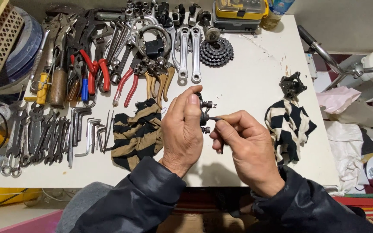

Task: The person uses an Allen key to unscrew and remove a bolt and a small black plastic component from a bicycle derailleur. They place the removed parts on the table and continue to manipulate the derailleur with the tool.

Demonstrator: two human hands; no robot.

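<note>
Both hands raised above the middle of the white tabletop (pixel 255 77), nearer its front edge. Left hand (pixel 182 129) closed around a small black metal part with bolts (pixel 205 115), thumb and fingertips pinching it from the left; the part stands roughly upright between the two hands, clear of the surface. Right hand (pixel 242 144) clenched on a thin dark hex key (pixel 216 119), short end pointing left and meeting the part at about mid-height; the key's long leg shows below the fingers. Dark jacket sleeves on both arms. Just left of the left hand, a brown-and-black striped rag (pixel 137 133) lies crumpled on the tabletop. Right of the right hand, near the right edge, a white-and-black striped rag (pixel 290 123), with a second black metal part (pixel 292 85) resting just behind it. Along the back edge: a toothed sprocket cluster (pixel 216 51), two silver crank arms (pixel 189 54), red-handled pliers (pixel 126 84), and a dense heap of other hand tools toward the back-left corner. Near the left edge, a row of wrenches (pixel 35 138), then a set of bent hex keys (pixel 89 131) laid side by side. A yellow-lidded case (pixel 238 11) sits at the back edge.
</note>
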